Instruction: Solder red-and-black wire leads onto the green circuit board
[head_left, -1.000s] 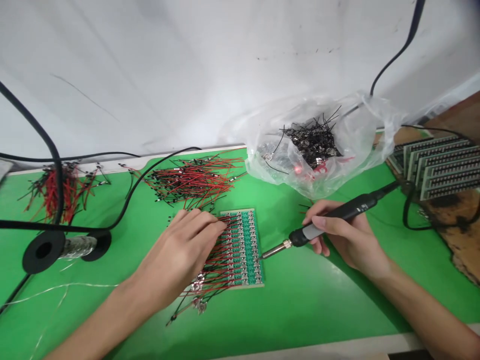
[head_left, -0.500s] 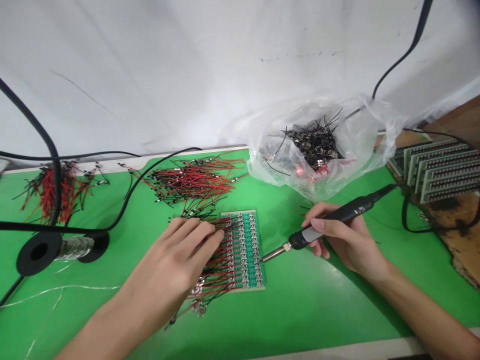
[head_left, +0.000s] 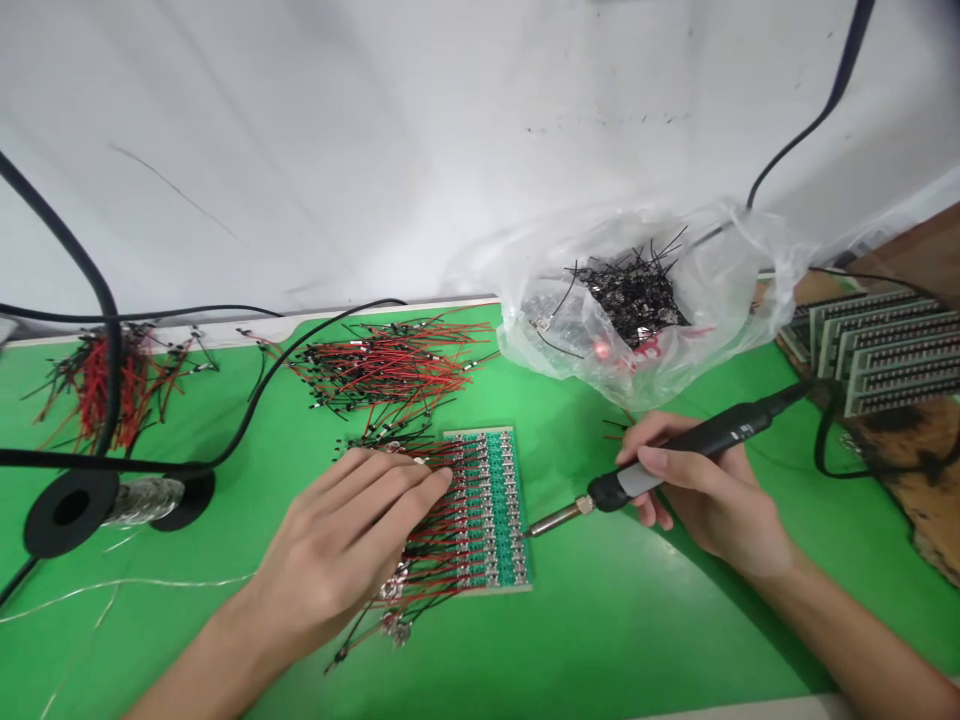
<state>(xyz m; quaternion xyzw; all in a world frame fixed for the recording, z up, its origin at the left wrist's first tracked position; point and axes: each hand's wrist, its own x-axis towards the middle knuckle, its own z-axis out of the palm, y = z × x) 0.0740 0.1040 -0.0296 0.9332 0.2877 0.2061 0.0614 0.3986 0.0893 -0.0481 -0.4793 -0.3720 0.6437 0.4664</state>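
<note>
Soldering iron [head_left: 720, 435] gripped pen-style in R hand [head_left: 712, 500]: thumb + fingers closed round barrel at grey grip section, black cord running off up-right. Steel tip [head_left: 555, 520] points L, right by R edge of green PCB panel [head_left: 501, 510]; can't tell if actually touching.

L hand [head_left: 349, 550] palm down, fingers long + flat, not clenched, holding nothing in a grasp, just pressing on red/black wires [head_left: 442, 545] laid across panel. Wires run in rows from panel's solder pads toward lower L, loose ends fanning out past board edge under the hand. Panel sits flat on green mat [head_left: 637, 630], btwn both hands.

Behind panel, big loose pile of red/black leads [head_left: 382, 370] on mat; smaller pile of same [head_left: 97, 385] far L, black cable [head_left: 109, 300] looping over it. Solder spool [head_left: 71, 508] lying on its side near L, thin solder wire [head_left: 127, 583] trailing across mat. Clear plastic bag [head_left: 720, 300] at back edge of mat, w/ tangle of black-leaded parts [head_left: 634, 300] inside. Far R, stack of finished-looking PCB panels [head_left: 885, 350] on scorched wooden board [head_left: 919, 450], iron cord looping down beside them. White wall [head_left: 375, 150] behind everything.
</note>
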